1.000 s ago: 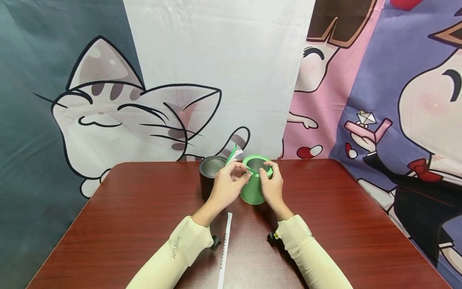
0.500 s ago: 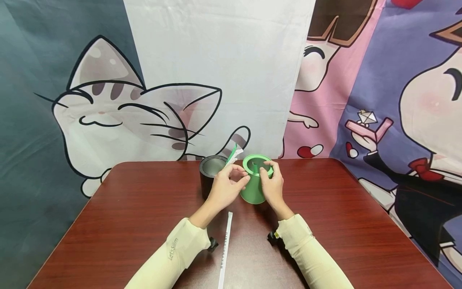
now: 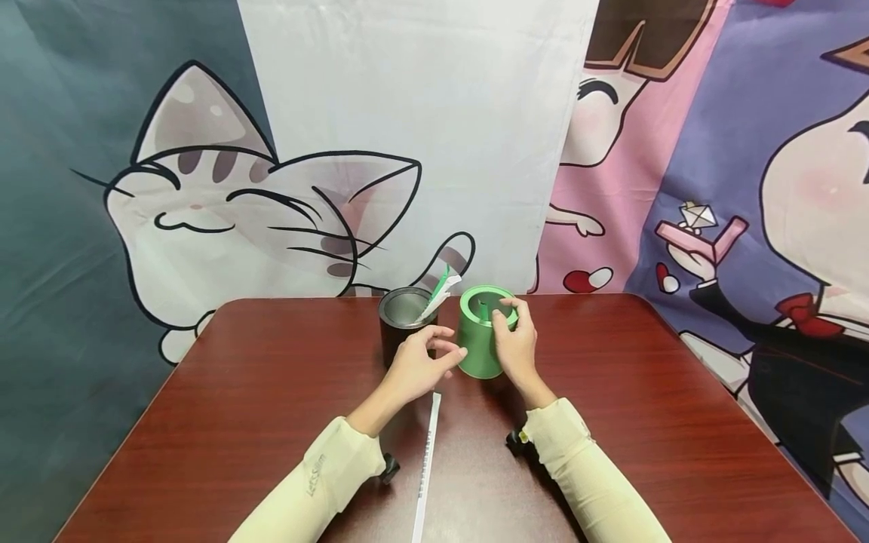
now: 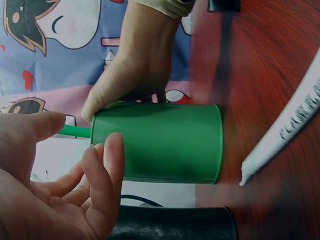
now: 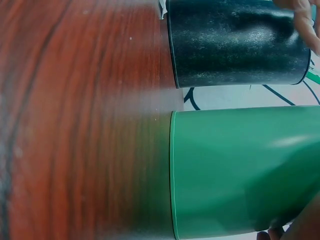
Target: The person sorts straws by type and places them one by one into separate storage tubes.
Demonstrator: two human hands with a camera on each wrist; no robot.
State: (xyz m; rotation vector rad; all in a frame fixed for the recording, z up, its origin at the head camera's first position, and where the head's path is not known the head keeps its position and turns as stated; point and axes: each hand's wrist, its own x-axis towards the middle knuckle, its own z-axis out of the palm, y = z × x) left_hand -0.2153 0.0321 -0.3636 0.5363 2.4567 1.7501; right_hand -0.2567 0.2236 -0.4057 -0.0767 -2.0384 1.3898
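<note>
My right hand (image 3: 518, 343) grips the green can (image 3: 480, 351) at its right side, the thumb at the rim. A green straw (image 3: 483, 309) leans inside this upright can; in the left wrist view the straw's end (image 4: 75, 131) sticks out past the rim. My left hand (image 3: 419, 363) is just left of the green can, fingers loosely bent and holding nothing. Behind the left hand stands a black can (image 3: 394, 339), partly covered by it. Another green straw (image 3: 441, 280) and a white paper wrapper (image 3: 437, 298) lean out of the black can.
A long, narrow white printed paper wrapper (image 3: 426, 467) lies on the reddish-brown table (image 3: 271, 392), between my forearms. Both cans stand near the table's back edge. A cartoon-printed cloth (image 3: 407, 113) hangs behind it.
The green straw, first held across the green can's mouth, has dropped into the can. My left hand has let go and drawn back left and toward me. The right hand stays on the can.
</note>
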